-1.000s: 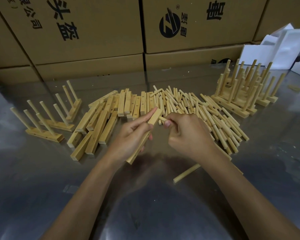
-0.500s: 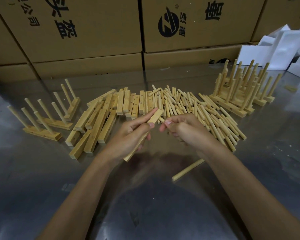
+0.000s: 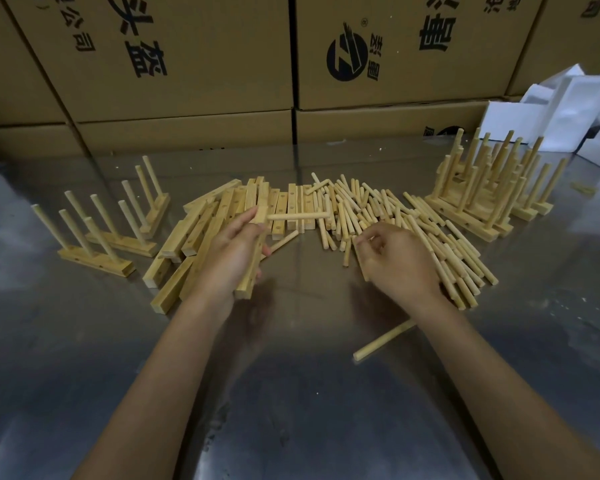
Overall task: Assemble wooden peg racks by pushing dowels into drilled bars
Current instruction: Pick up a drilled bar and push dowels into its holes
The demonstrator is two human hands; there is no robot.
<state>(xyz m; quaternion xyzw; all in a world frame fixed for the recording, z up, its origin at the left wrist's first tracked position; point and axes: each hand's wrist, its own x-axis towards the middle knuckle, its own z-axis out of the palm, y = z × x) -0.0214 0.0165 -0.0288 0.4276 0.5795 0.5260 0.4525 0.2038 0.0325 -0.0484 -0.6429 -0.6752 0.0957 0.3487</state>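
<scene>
Peg racks: finished stack point(image 3: 478, 199) far right on the counter point(image 3: 291, 393), three more point(image 3: 108, 233) far left. Plenty left, judging by the loose bars point(image 3: 201, 233) and dowel pile point(image 3: 395, 223) between. Left hand point(image 3: 232, 261) grips a drilled bar point(image 3: 253, 258), one dowel point(image 3: 297, 216) seated at its top end. Right hand point(image 3: 392, 261), fingers loosely curled, on the dowel pile; can't tell if it holds one.
</scene>
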